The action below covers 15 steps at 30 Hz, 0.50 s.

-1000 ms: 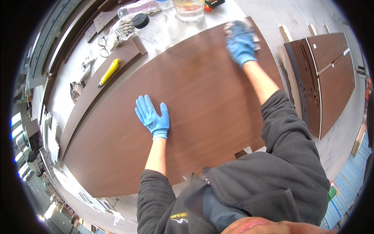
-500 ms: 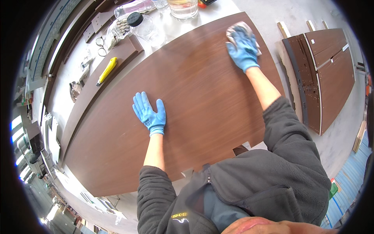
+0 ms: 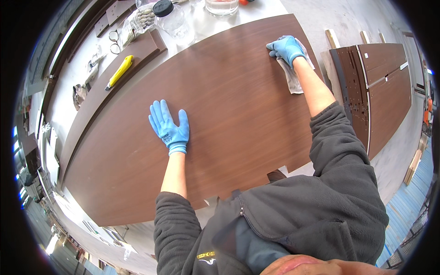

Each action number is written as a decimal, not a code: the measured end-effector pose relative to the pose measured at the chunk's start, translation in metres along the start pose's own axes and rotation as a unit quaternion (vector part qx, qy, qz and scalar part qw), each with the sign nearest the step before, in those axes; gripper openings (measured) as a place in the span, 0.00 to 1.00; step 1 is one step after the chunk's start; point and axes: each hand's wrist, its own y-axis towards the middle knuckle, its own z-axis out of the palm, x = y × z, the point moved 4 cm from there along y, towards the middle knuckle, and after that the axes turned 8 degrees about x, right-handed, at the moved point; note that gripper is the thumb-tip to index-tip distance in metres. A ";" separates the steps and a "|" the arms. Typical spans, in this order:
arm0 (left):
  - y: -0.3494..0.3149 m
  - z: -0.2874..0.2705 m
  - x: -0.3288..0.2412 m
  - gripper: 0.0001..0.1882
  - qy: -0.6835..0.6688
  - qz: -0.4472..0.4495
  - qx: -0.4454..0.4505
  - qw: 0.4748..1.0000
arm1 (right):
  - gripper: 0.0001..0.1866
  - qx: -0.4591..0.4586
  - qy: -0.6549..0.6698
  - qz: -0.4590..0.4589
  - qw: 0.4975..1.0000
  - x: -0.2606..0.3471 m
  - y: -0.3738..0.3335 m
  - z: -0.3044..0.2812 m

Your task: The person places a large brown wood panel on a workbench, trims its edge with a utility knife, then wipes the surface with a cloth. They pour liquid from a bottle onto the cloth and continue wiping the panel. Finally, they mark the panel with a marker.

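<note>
A large dark brown wood panel [image 3: 229,114] lies flat in front of me. My left hand [image 3: 168,126], in a blue work glove, rests palm down on it with the fingers stretched and the thumb apart. Near the panel's far right corner is my right hand [image 3: 285,49], gloved the same way, its fingers curled in. A whitish cloth [image 3: 294,82] is gripped there, and it trails out from beneath the palm and wrist over the panel. Part of the cloth is hidden under the hand.
A yellow utility knife [image 3: 120,72] lies on a narrower brown board [image 3: 94,94] along the far left. Behind are scissors [image 3: 114,42], a clear black-lidded jar [image 3: 176,25] and a clear container of liquid [image 3: 222,6]. More brown panels [image 3: 389,94] stand to the right.
The right hand has turned and its fingers have curled inward; the cloth, earlier bunched beyond it, now trails toward me. My left hand stays flat. The whole view has shifted slightly.
</note>
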 end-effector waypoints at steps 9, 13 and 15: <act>0.002 0.000 0.000 0.40 -0.006 -0.001 -0.006 1.000 | 0.15 0.001 0.137 0.070 0.988 -0.001 -0.004 -0.001; 0.001 0.000 0.000 0.40 -0.001 -0.009 0.003 1.000 | 0.15 -0.004 0.200 0.043 0.979 0.000 -0.007 0.002; 0.001 -0.001 0.000 0.40 0.001 -0.005 -0.001 1.000 | 0.14 -0.010 0.170 0.048 0.984 0.001 -0.007 0.002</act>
